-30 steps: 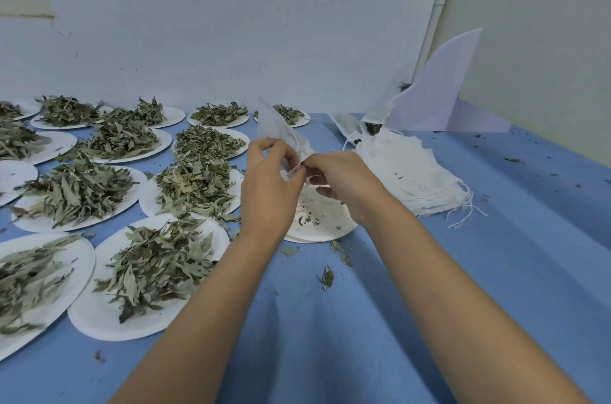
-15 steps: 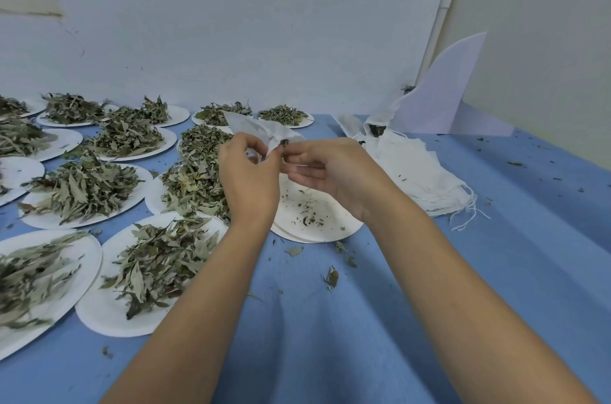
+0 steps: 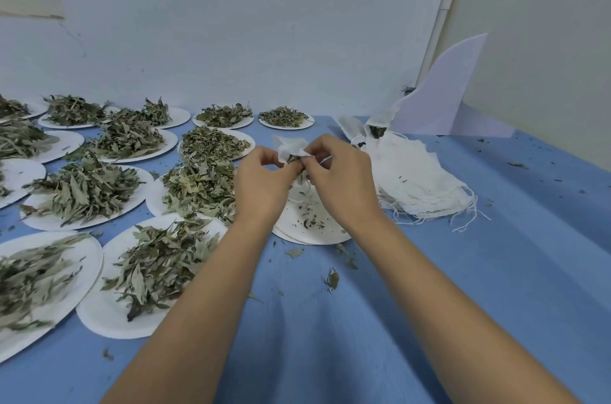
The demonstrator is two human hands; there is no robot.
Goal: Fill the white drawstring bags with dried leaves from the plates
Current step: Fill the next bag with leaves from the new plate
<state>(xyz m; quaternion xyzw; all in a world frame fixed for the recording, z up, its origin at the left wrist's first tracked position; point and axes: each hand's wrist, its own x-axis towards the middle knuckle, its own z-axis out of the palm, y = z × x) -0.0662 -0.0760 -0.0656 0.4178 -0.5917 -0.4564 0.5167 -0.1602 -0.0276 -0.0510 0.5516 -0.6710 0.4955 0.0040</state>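
Both hands meet above a nearly bare white plate (image 3: 310,231) that holds only leaf crumbs. My left hand (image 3: 261,185) and my right hand (image 3: 340,182) pinch a small white drawstring bag (image 3: 290,146) between them, and dark leaf bits show at its mouth. The bag's lower part is hidden behind my fingers. A plate of dried leaves (image 3: 158,268) lies at the near left, another plate of leaves (image 3: 198,188) just left of my left hand. A pile of white bags (image 3: 416,178) sits to the right.
Several more white plates heaped with dried leaves cover the blue cloth (image 3: 429,304) on the left, back to the wall. A white curved board (image 3: 439,96) leans in the back right corner. Loose leaf scraps (image 3: 332,279) dot the cloth.
The bag was held up flat with its top standing free. Now it is bunched lower between my fingertips, and both hands have drawn closer together over the plate.
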